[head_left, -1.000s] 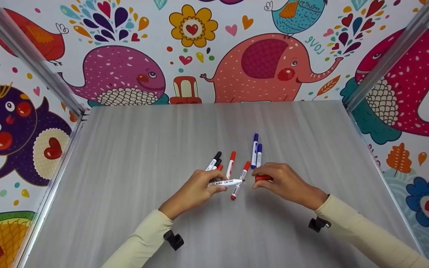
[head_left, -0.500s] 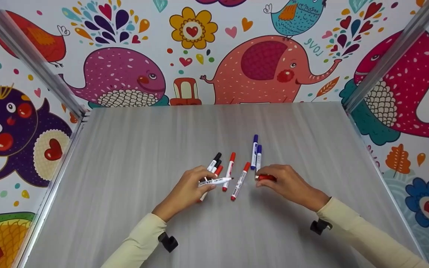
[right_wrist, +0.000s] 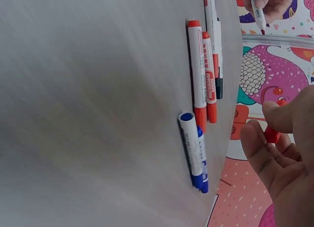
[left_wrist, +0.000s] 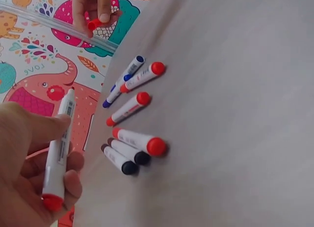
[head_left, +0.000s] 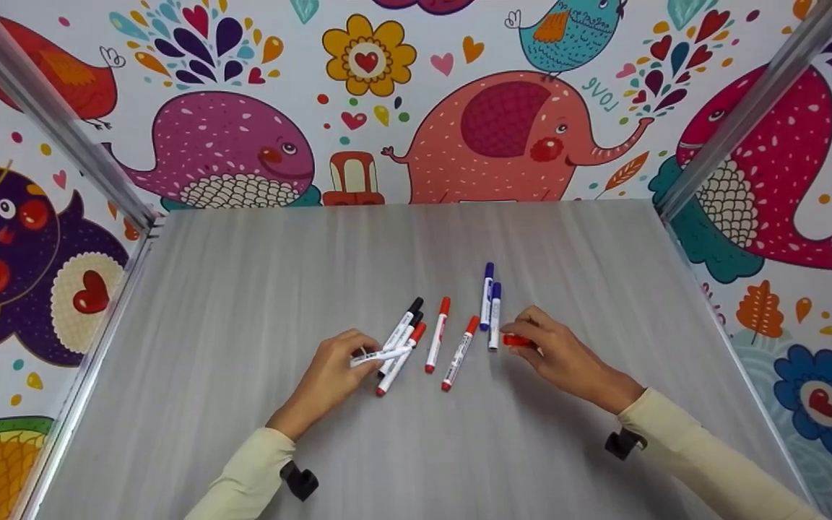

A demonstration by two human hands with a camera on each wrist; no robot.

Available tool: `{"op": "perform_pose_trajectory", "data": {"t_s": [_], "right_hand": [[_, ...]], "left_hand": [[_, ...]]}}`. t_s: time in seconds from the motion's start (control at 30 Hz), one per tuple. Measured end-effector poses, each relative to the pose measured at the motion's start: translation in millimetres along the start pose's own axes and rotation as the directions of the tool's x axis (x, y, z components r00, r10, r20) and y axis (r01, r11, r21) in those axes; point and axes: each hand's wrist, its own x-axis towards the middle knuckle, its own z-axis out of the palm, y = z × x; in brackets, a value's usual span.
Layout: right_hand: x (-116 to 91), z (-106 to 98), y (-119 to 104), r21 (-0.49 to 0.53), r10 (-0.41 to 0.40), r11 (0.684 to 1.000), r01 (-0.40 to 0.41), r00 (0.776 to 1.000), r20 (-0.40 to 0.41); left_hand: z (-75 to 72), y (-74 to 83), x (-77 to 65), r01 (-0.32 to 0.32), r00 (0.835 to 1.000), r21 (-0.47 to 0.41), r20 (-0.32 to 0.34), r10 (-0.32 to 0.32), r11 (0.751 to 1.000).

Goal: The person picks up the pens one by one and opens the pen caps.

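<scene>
My left hand (head_left: 329, 372) grips an uncapped marker (head_left: 387, 354) with a white barrel. Its bare dark tip points right, and its red end plug (left_wrist: 52, 202) sits low in the palm in the left wrist view. Thumb and fingers of my right hand (head_left: 564, 357) pinch a red marker cap (head_left: 516, 339) above the table. A wide gap separates tip and cap. Below the left hand, two black-capped markers (head_left: 401, 328) lie beside a red-capped marker (head_left: 400, 361). Two blue-capped markers (head_left: 490, 307) lie just left of the right hand.
Two more red-capped markers (head_left: 438, 336) lie between the hands, roughly parallel and apart. The grey table (head_left: 257, 289) ends at a back wall (head_left: 243, 144) printed with cartoon animals. Metal rails (head_left: 734, 108) edge the side walls.
My left hand has moved left with the uncapped marker, widening its distance from the cap and uncovering the red-capped markers. My right hand has stayed nearly in place, still pinching the cap.
</scene>
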Motion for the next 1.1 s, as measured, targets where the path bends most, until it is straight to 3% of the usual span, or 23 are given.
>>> {"op": "perform_pose_trajectory", "data": {"t_s": [0.27,0.93,1.1], "right_hand": [[-6,3,5,0.013,0.063,0.998,-0.063,0.998,-0.027],[-9,9,15,0.008,0.087,0.996,-0.087,0.996,-0.036],[-10,10,18,0.013,0.105,0.994,-0.104,0.994,-0.028]], "left_hand": [[-9.0,-9.4,-7.4,0.084,0.996,-0.011,-0.037,-0.084,0.996],[-13.1,-28.5,-6.2,-0.001,0.994,0.014,-0.113,0.003,1.000],[-13.5,-31.6,-5.1,0.029,0.995,0.010,-0.096,-0.028,1.000]]}}
